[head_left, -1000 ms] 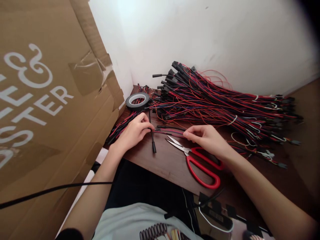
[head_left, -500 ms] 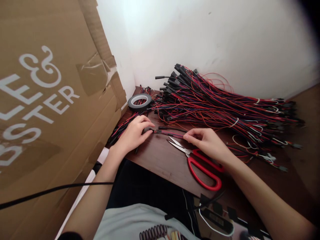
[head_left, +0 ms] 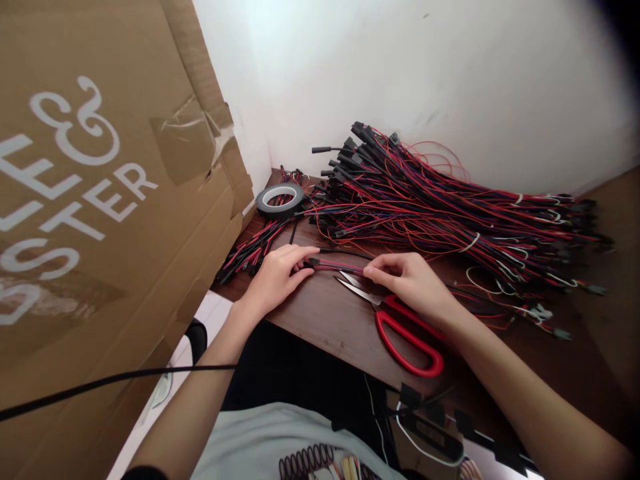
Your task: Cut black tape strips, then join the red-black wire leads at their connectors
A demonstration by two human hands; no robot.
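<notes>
Left hand (head_left: 283, 273) — fingers pinched on wires (head_left: 340, 266); right hand (head_left: 409, 277) — pinching them too.

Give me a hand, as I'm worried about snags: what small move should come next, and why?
I'd probably have both hands, left and right, raise the thin wires slightly, since they stretch between the fingers right beside the tips of the scissors, whose blades lie open.
</notes>
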